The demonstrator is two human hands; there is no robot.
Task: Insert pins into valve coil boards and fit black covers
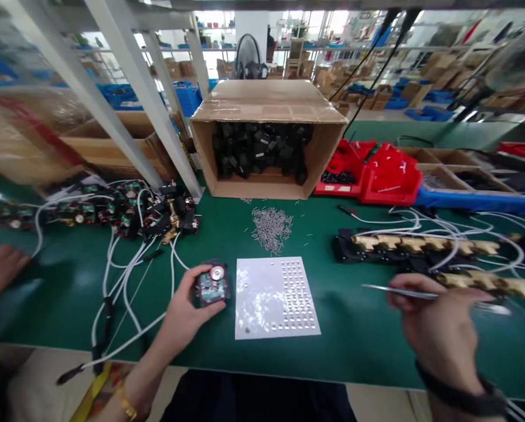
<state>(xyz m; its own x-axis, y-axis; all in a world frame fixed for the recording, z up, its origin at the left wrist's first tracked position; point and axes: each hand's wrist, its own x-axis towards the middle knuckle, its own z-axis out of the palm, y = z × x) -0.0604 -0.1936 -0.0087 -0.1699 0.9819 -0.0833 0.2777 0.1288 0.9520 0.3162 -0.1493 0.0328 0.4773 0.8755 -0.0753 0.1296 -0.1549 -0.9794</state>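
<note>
My left hand (186, 313) grips a small black housing with a green circuit board (212, 285) by its sides, close above the table. A round silvery part sits at the board's upper edge. In my right hand (438, 328) is a pair of slim metal tweezers (414, 292), tip pointing left, closed fingers around the middle. Between my hands lies a white sheet (262, 299) with rows of small shiny round pieces along its right side. Behind the sheet is a loose heap of small metal pins (271, 227).
An open carton (262, 189) of black parts stands at the back, beside red bins (389, 176). Brass fittings on black housings (403, 243) lie at right with white cables. Wired assemblies (130, 214) fill the left, where another person's hand (1, 266) rests. White posts (148, 99) rise there.
</note>
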